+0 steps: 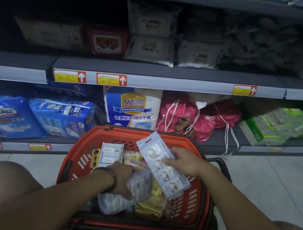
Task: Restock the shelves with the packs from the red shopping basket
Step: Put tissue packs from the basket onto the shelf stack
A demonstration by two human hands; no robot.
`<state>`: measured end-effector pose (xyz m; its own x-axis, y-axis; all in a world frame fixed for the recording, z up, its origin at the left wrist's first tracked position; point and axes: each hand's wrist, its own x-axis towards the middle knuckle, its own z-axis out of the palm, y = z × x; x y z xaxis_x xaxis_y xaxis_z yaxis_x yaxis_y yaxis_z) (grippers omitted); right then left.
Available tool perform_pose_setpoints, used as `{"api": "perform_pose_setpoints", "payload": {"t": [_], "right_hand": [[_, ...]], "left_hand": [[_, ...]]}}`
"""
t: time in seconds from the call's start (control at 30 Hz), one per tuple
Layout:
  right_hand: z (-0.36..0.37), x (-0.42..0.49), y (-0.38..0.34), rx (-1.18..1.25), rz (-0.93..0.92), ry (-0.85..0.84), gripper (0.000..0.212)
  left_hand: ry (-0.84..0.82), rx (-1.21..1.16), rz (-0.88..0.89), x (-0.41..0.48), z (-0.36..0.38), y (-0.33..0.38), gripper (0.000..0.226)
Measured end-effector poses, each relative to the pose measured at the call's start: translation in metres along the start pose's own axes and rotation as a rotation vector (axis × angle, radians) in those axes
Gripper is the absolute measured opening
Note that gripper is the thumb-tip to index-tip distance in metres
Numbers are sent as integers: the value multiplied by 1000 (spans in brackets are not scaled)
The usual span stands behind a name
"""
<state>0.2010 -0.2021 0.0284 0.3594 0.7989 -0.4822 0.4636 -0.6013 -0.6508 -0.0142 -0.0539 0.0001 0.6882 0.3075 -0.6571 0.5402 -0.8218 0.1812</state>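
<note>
Centrally, a red shopping basket (199, 199) sits below the shelves (170, 82) at 12 o'clock. Right hand (185, 161) pinches a long blister pack (167, 175) over it; left hand (122, 179) grips a clear-wrapped pack (115, 203) inside.

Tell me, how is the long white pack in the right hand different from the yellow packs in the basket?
The long white pack is held up, tilted, by the right hand; the yellow packs lie loose in the red basket. The long white pack is pale with a row of round shapes; the yellow packs are yellow. It looks longer than they do. Both are flat packs.
</note>
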Motion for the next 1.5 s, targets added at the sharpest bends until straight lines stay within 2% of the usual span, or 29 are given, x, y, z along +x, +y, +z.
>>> {"api": "perform_pose_setpoints", "payload": {"t": [0.1,0.27,0.37,0.47,0.53,0.6,0.73,0.8,0.87,0.93,0.97,1.07,1.13,1.27,1.37,1.5], "right_hand": [[-3,-4,-1,208,-32,47,36],[-8,-16,-8,411,-62,106,28],[-15,-19,-15,611,-30,155,23],[-22,-21,-20,970,143,174,40],[-25,-21,-26,1103,189,152,56],[-27,-24,-34,1158,131,81,65],[-23,-28,-48,1202,-7,31,67],[-16,-26,-55,1226,-38,14,69],[-6,-23,-60,1233,-51,-24,82],[1,-22,-63,1206,-70,-42,89],[1,-22,-63,1170,-94,-41,88],[1,-17,-60,1092,-182,-54,84],[2,-14,-59,1059,-151,13,90],[1,-9,-60,1061,-120,60,91],[-7,-10,-62,1107,-92,121,92],[-19,-19,-68,1187,-118,172,64]], "left_hand": [[57,-73,-2,-1,-11,-2,72],[149,-334,12,-10,-38,-16,60],[263,-629,-23,-15,-52,-27,62],[321,-1073,7,-22,-62,-27,35],[320,-1366,48,-31,-69,-20,28],[298,-1545,126,-36,-75,-12,30],[237,-1763,248,-45,-86,-2,38],[114,-1822,276,-49,-89,5,51],[46,-1797,344,-51,-86,15,54],[97,-1765,440,-47,-79,22,42],[151,-1773,470,-45,-78,23,44],[374,-1850,397,-44,-83,21,77],[391,-1900,298,-45,-89,17,89],[252,-1875,309,-58,-102,20,65],[353,-1923,323,-57,-105,15,66],[501,-1984,226,-54,-108,8,45]]}}
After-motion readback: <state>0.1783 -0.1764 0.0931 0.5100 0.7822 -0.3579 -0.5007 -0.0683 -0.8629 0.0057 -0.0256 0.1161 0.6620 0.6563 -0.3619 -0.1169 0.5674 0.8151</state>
